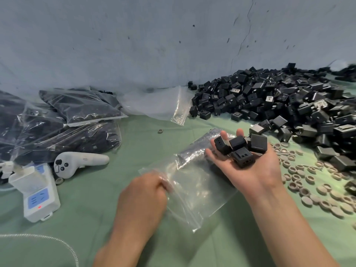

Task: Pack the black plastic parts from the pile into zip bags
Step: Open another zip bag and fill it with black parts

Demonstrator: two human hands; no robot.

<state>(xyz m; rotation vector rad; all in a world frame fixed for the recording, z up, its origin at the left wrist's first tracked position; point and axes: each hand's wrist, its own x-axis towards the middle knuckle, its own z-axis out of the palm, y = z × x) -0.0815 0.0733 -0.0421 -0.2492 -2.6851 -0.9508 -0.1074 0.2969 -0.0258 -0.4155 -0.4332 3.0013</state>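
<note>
Filling step, apparently: left grip [143,197] pinches bag [198,184]; right grip [257,171], released palm-up, carries parts [241,158]. Next: tip them into bag

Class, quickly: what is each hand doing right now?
Left hand: grips the zip bag by its edge.
Right hand: open, palm up, carrying black plastic parts.
</note>
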